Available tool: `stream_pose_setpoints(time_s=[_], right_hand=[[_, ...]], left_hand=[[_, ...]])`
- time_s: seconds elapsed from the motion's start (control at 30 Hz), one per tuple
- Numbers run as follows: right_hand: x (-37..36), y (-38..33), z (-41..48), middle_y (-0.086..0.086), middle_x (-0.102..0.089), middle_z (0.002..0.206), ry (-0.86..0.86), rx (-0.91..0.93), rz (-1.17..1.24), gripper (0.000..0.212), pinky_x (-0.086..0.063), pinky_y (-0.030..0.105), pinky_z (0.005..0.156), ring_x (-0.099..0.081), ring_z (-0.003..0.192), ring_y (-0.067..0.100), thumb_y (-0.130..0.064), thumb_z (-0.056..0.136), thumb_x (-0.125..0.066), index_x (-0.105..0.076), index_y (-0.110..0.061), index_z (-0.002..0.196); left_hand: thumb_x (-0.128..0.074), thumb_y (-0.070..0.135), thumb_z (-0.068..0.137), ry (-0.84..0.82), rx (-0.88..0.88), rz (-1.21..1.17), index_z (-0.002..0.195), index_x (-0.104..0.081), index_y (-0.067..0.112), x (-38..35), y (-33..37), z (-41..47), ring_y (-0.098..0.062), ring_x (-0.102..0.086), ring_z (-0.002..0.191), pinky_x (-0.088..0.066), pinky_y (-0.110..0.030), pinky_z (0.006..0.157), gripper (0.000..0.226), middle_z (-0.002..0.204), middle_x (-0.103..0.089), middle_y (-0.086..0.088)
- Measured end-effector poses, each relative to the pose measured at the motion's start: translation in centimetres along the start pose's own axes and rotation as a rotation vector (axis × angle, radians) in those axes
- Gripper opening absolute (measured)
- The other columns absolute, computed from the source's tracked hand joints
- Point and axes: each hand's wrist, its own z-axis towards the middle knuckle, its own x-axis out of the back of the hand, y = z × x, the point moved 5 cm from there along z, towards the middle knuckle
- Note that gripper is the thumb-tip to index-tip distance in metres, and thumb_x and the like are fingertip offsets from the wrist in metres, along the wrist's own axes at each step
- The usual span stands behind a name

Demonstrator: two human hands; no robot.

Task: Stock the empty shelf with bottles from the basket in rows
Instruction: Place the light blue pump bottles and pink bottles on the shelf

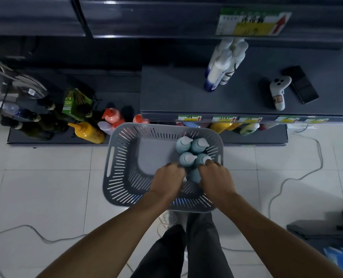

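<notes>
While bent over a grey slotted plastic basket (pixel 114 157) set on glossy white floor tiles (pixel 46 187), reaching in with both hands. Left hand (pixel 167 178): fingers curled beside smooth teal plastic bottles (pixel 186 159), white-capped, bunched upright along the basket's right side; grip hidden, cannot tell. Right hand (pixel 214 177): fingers curled over one bottle's cap. Beyond, matte dark grey metal shelf (pixel 186 93), tall white bottles (pixel 220 69) far right.

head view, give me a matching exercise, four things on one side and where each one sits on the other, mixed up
Things:
1 teal bottles
2 white bottles
3 green box
4 cable

Places:
a on the floor
b in the basket
c on the low shelf at left
d on the grey shelf

Pairs: 1-b, 2-d, 3-c, 4-a
</notes>
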Motion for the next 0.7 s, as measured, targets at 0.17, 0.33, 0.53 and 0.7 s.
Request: stream_pose_setpoints(time_s=[0.17, 0.33, 0.53, 0.7], right_hand=[[2.9, 0.1, -1.1, 0.005, -0.065, 0.109, 0.036, 0.017, 0.028, 0.018, -0.052, 0.037, 0.077, -0.066, 0.097, 0.028, -0.022, 0.089, -0.064, -0.067, -0.015, 0.106], [7.1, 0.5, -2.6, 0.006, -0.068, 0.105, 0.041, 0.043, 0.020, 0.020, -0.056, 0.037, 0.081, -0.067, 0.095, 0.027, -0.023, 0.085, -0.070, -0.068, -0.016, 0.104], [12.7, 1.3, -5.0, 0.009, -0.068, 0.107, 0.076, 0.038, 0.020, 0.030, -0.053, 0.037, 0.079, -0.066, 0.098, 0.032, -0.024, 0.080, -0.074, -0.070, -0.019, 0.110], [17.9, 2.2, -7.4, 0.008, -0.069, 0.093, 0.173, 0.060, -0.003, 0.023, -0.047, 0.030, 0.065, -0.067, 0.089, 0.031, -0.025, 0.077, -0.069, -0.075, -0.023, 0.099]], left_hand=[[-0.064, 0.014, 0.089, 0.030, -0.014, 0.041, 0.104, -0.070, 0.008, 3.1, 0.7, -0.6, -0.032, -0.063, 0.101, -0.045, -0.038, 0.075, 0.017, 0.110, -0.063, -0.011], [-0.066, 0.016, 0.088, 0.030, -0.018, 0.101, 0.113, -0.069, 0.009, 6.8, 1.7, -1.4, -0.033, -0.065, 0.105, -0.050, -0.041, 0.081, 0.026, 0.117, -0.065, -0.011], [-0.073, 0.020, 0.086, 0.000, -0.036, 0.110, 0.117, -0.069, 0.007, 12.2, 3.9, -2.6, -0.034, -0.066, 0.107, -0.052, -0.041, 0.086, 0.034, 0.117, -0.065, -0.014], [-0.074, 0.023, 0.084, 0.090, -0.077, 0.135, 0.113, -0.071, 0.011, 18.0, 6.1, -4.5, -0.035, -0.067, 0.104, -0.053, -0.039, 0.082, 0.032, 0.112, -0.068, -0.013]])
